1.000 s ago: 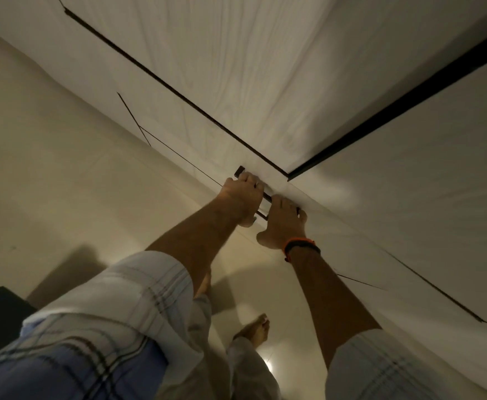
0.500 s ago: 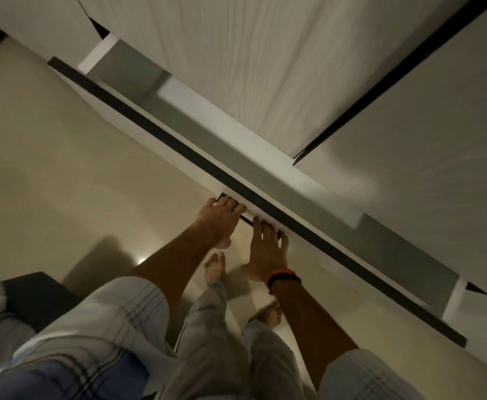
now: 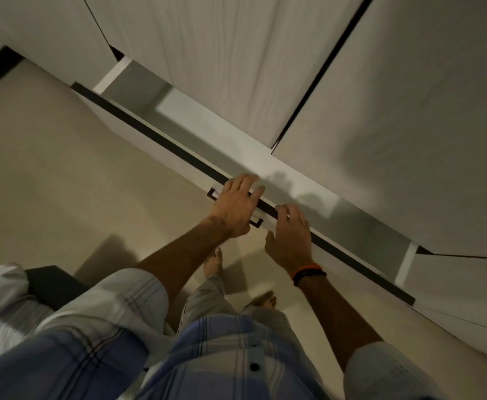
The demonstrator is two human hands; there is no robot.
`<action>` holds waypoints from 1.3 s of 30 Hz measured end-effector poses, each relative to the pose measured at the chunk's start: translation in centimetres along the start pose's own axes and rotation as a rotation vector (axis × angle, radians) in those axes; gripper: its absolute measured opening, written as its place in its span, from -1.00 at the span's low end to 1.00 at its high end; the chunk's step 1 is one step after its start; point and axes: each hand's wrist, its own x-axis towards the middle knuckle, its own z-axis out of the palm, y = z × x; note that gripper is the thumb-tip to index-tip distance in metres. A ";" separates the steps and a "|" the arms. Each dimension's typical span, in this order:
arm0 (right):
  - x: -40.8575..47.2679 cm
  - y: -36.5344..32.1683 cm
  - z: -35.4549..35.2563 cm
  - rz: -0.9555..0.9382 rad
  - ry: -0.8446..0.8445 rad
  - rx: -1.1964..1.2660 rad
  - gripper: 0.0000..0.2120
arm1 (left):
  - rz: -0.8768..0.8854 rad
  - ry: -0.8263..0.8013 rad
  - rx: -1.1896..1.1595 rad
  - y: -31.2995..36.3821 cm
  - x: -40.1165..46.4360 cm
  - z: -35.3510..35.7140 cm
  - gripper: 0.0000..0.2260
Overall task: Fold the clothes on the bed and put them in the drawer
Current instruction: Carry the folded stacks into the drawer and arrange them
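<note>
One drawer [image 3: 161, 145], pulled out from under the wardrobe doors [image 3: 213, 67]; dark top edge running diagonally, pale inside showing beyond both hands. One dark bracket-shaped handle [image 3: 212, 194] on the drawer front, partly hidden under the left hand. Two hands, two bare feet, no clothes visible inside the part of the drawer that shows.

Left hand [image 3: 236, 207]: palm down, fingers straight and slightly spread, reaching over the drawer's top edge; relaxed and gripping nothing; contact with the edge cannot be told. Forearm stretched forward from a rolled plaid sleeve [image 3: 115, 307].

Right hand [image 3: 291, 238]: just beside the left, also palm down, fingers straight, tips at or over the same dark edge, thumb held apart toward the left hand; holding nothing. One orange and one dark band [image 3: 308, 273] on its wrist.

Below the hands, toward the body: left foot [image 3: 214, 259] and right foot [image 3: 262, 298] on the beige floor [image 3: 48, 183], grey trousers, plaid shirt front with one dark button [image 3: 254, 366]. Well to the left of the left arm, one dark block-shaped thing [image 3: 53, 287], unclear what.
</note>
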 end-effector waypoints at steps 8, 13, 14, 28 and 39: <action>-2.1 5.1 -0.8 0.030 -0.321 -0.063 -0.08 | -0.102 -0.267 0.134 2.2 -0.6 -0.2 -0.18; -4.8 6.3 -0.6 -0.080 -0.339 -0.010 0.00 | -0.229 -0.277 0.152 5.0 -2.5 0.8 -0.16; -4.9 5.9 -0.4 -0.089 -0.343 0.012 0.01 | -0.253 -0.299 0.160 4.6 -2.6 1.0 -0.16; -15.9 15.4 0.1 -0.282 -0.485 0.158 -0.09 | -0.339 -0.268 0.054 20.6 -11.4 7.3 -0.17; -21.4 15.6 0.3 -0.238 -0.504 0.315 -0.17 | -0.387 -0.265 -0.021 28.8 -16.4 10.8 -0.11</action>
